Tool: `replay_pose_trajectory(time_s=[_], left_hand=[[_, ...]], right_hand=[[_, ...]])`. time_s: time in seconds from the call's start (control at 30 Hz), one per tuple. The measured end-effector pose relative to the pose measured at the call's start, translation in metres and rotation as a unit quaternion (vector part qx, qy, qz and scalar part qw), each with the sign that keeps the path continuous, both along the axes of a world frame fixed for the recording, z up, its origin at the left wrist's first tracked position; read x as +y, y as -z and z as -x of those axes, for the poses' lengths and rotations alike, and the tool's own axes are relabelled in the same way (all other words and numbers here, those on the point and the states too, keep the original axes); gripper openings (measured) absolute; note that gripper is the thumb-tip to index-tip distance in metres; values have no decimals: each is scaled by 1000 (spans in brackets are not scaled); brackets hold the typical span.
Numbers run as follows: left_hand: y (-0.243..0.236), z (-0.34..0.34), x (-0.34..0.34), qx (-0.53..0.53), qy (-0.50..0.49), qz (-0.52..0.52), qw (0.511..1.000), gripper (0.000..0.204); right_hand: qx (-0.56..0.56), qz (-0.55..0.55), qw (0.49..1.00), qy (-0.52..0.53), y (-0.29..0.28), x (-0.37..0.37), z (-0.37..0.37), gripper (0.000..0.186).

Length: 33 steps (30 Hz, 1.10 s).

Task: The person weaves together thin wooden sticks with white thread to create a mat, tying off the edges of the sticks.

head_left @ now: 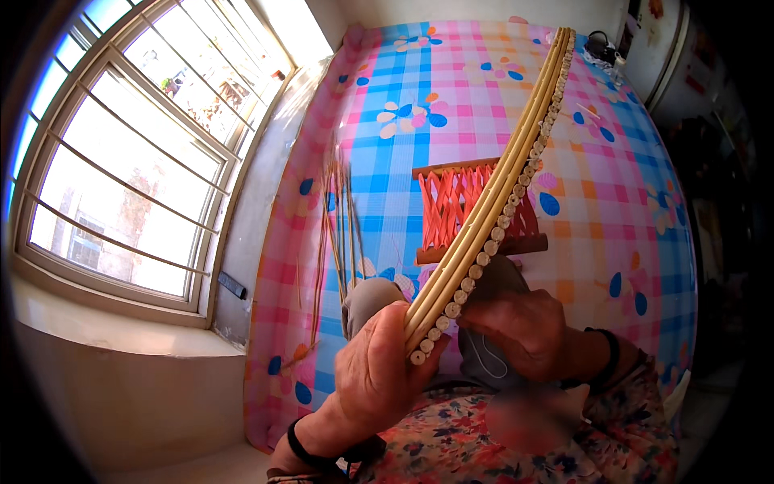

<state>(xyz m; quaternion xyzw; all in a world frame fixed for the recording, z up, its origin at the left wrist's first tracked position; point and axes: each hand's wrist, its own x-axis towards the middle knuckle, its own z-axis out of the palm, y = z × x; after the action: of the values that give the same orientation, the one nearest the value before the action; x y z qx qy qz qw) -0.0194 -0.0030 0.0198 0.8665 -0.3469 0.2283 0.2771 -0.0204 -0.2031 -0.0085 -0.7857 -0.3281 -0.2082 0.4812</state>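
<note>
A long panel of pale reed sticks, with a row of round cut ends along its right edge, rises from my lap toward the far right. My left hand is wrapped round its near end, thumb on the upper face. Close to the right edge of the panel, my right hand is closed, its fingertips in shadow and partly hidden by the stick ends. What it pinches, if anything, I cannot make out. A thin white thread curves below the right hand, over my dark trousers.
Behind the panel lies a stool-like frame with brown wooden bars and red woven strips. Several loose thin sticks lie left on the checked, flowered sheet. A remote control rests beside the barred window. Dark items sit far right.
</note>
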Motion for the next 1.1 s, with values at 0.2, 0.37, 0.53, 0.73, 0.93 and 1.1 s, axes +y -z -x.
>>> replay_pose_trajectory(time_s=[0.2,0.37,0.53,0.73,0.93,1.1], left_hand=[[-1,-1,0,-10,6,4,1000,59],[0,-1,2,-17,7,-3,1000,60],[0,-1,2,-11,10,5,1000,61],[0,-3,4,-13,12,7,1000,61],[-2,-4,5,-13,8,-8,1000,60],[-3,-3,4,-11,8,4,1000,59]], right_hand=[[7,-10,1000,-8,1,1,-1,34],[10,-7,1000,-19,2,4,-2,33],[15,-9,1000,-21,2,4,-3,33],[23,1,999,-24,-1,5,-5,33],[13,-10,1000,-20,-1,7,-7,34],[29,-5,999,-30,-5,7,-8,32]])
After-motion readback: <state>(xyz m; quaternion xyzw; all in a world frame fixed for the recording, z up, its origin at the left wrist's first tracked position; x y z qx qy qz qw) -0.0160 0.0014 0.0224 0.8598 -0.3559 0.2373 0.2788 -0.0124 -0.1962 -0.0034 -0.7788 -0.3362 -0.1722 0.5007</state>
